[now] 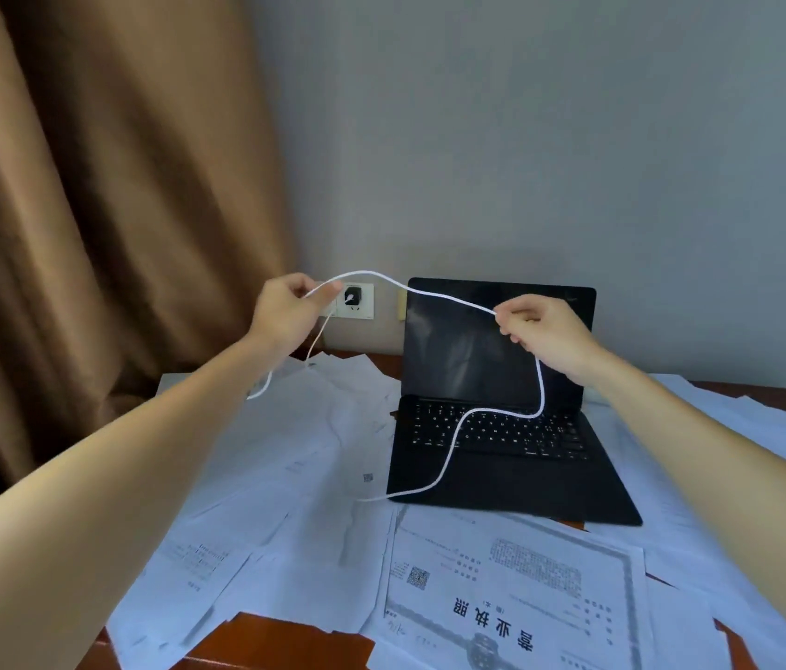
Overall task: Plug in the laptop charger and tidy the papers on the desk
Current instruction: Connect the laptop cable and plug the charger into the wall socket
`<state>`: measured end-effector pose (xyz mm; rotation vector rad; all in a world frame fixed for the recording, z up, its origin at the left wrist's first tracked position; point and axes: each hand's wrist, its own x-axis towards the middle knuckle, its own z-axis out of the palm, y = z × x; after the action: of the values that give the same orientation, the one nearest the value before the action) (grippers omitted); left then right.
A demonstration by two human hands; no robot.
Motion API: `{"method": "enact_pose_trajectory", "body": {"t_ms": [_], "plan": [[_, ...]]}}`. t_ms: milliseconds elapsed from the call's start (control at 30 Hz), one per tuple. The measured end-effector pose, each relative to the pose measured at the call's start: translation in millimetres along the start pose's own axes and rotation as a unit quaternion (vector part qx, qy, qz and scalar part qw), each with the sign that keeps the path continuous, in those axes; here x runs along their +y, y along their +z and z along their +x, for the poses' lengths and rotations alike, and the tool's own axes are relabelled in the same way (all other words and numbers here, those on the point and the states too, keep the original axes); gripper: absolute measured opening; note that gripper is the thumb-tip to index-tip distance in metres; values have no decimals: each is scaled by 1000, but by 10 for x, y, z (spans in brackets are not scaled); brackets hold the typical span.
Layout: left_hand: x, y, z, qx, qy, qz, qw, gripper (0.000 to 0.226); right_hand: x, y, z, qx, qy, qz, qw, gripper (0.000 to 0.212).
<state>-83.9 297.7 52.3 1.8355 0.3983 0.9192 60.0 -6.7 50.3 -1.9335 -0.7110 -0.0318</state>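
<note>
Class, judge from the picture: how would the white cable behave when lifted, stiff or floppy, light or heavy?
Probably floppy: the white cable droops below the right hand and snakes over the laptop. Likely light: that hand and the left hand hold it up with mere pinches. Its loose end may drag across the papers.
</note>
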Motion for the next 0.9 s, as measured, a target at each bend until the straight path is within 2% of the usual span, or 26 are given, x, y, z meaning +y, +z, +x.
{"method": "enact_pose_trajectory", "body": {"t_ms": [100, 200, 267, 400, 533, 600, 700, 767, 800, 900], "plan": [[204, 78, 56, -9, -26, -20, 999, 46, -23, -159, 82, -5, -45, -116, 992, 12], [357, 180, -29, -85, -91, -50, 991, 44, -156, -211, 182, 22, -79, -149, 985, 13], [424, 258, -121, -128, -94, -45, 986, 45, -249, -202, 260, 46, -77, -111, 990, 15], [497, 446, -242, -222, -95, -40, 970, 54, -457, -52, 364, -3, -20, 36, 999, 24], [505, 711, -302, -320, -21, 59, 945, 51, -668, -58, 459, -63, 65, 202, 975, 40], [478, 861, -331, -346, 37, 100, 932, 48, -737, -152, 483, -76, 88, 243, 963, 38], [389, 1039, -363, -359, 86, 185, 911, 32, -767, -323, 490, -94, 81, 234, 964, 31], [332, 1115, -341, -368, 69, 188, 908, 11, -777, -437, 475, -106, 66, 208, 970, 31], [308, 1144, -330, -381, 57, 179, 905, 9, -782, -489, 466, -106, 59, 194, 973, 29], [232, 1266, -339, -415, 43, 187, 889, 29, -746, -610, 473, -91, 37, 150, 984, 24]]}}
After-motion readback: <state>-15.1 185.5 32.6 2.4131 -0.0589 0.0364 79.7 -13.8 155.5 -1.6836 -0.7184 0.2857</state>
